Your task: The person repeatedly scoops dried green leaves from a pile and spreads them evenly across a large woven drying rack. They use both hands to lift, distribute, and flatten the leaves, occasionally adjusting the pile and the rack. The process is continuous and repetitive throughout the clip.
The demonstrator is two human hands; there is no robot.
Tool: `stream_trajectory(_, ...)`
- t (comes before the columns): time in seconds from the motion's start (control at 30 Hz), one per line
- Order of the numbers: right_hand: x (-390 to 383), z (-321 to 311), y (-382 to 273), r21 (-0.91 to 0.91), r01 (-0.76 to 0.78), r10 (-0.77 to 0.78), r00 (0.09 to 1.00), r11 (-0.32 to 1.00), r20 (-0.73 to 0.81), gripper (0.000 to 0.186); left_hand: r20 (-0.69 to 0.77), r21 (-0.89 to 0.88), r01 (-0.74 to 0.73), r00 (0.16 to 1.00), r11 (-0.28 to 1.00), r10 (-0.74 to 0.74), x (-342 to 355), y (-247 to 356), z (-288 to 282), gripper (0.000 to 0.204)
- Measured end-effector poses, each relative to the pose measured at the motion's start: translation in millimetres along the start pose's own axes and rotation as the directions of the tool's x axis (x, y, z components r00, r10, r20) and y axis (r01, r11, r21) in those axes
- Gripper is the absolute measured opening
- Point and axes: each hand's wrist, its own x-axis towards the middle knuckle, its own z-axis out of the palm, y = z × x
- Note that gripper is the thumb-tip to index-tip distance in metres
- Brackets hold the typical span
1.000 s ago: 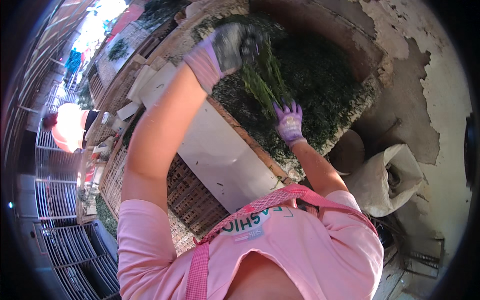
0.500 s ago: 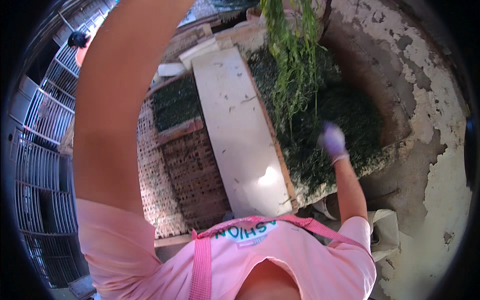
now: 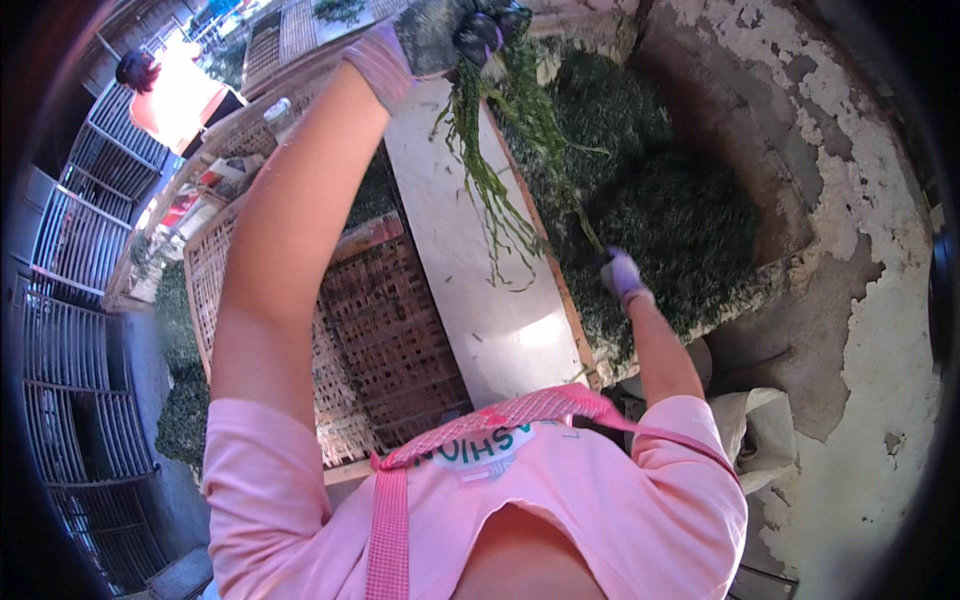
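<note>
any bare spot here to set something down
The lower end of the white board is mostly bare, between the woven tray and the dark green heap; the tray's lower part looks open too. Crowded: the board's upper part, where green strands hang from the left hand, and the heap by the right hand.

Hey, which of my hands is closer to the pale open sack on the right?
Right. Your right hand is up-left of the sack, over the green pile; your left hand is farther off, near the picture's top, gripping green strands.
</note>
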Motion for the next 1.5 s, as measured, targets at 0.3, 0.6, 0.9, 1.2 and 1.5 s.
stream_trajectory(0.3, -56, -103, -111, 0.143, 0.523, -0.465, 0.831, 0.84, -0.306, 0.04, -0.23, -0.504, -0.005, 0.965, 0.864, -0.128, 113, -286, 60, 0.045)
stream_trajectory(0.6, -34, -50, -46, 0.12, 0.085, -0.058, 0.975, 0.989, -0.215, 0.036, -0.737, -0.436, -0.39, 0.672, 0.811, -0.073, 202, -192, 53, 0.032)
stream_trajectory(0.9, -15, -134, -76, -0.069, 0.332, -0.336, 0.879, 0.941, -0.338, 0.039, -0.432, -0.191, -0.07, 0.902, 0.979, -0.02, 147, -211, 59, 0.018)
stream_trajectory(1.2, 17, -24, -28, 0.026, 0.35, -0.325, 0.894, 0.936, -0.307, 0.047, -0.45, 0.121, 0.08, 0.893, 0.989, -0.017, 64, -217, 61, 0.014)
stream_trajectory(1.5, -2, -26, -68, -0.221, 0.248, -0.291, 0.938, 0.943, -0.19, 0.044, -0.717, 0.137, 0.043, 0.694, 0.99, 0.069, -30, -132, 99, 0.025)
